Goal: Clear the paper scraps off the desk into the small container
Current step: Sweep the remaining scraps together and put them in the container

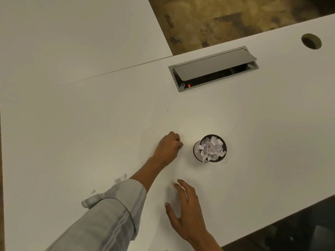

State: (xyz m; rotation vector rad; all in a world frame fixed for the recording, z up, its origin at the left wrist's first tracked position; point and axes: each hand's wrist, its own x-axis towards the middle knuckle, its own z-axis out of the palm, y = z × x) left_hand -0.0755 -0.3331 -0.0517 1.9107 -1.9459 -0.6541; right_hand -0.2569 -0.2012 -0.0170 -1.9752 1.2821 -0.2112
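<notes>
Work surface: a white desk (90, 133) viewed from above, with a seam running across its upper left part.

Container: 1 small black mesh container (210, 148) stands upright on the desk, right of centre. It is filled to the rim with crumpled white paper scraps (211, 147), which rise slightly above the edge.

Loose scraps: 1 white scrap (120, 178) lies on the desk just beside the rolled cuff of the left arm's sleeve (108, 214), partly hidden by it. 1 smaller scrap (93, 191) lies further left, apart from the first.

Left hand (169, 148): positioned just left of the container, not touching it. The fingers are curled inward with the knuckles uppermost and the fingertips down toward the desk. Whether anything is held under the fingers cannot be told; the palm side is hidden.

Right hand (184, 209): positioned nearer the viewer, below the container and well apart from it. The fingers are spread and only slightly bent, the thumb is out to the left. It holds nothing. Whether it rests on the desk or sits just above it cannot be told.

Other fittings: a grey cable hatch (213, 68) is set into the desk beyond the container, its lid partly raised, with 1 small red light visible inside. 1 round cable hole (311, 41) is at the upper right. Patterned carpet (226, 19) shows beyond the desk edge.
</notes>
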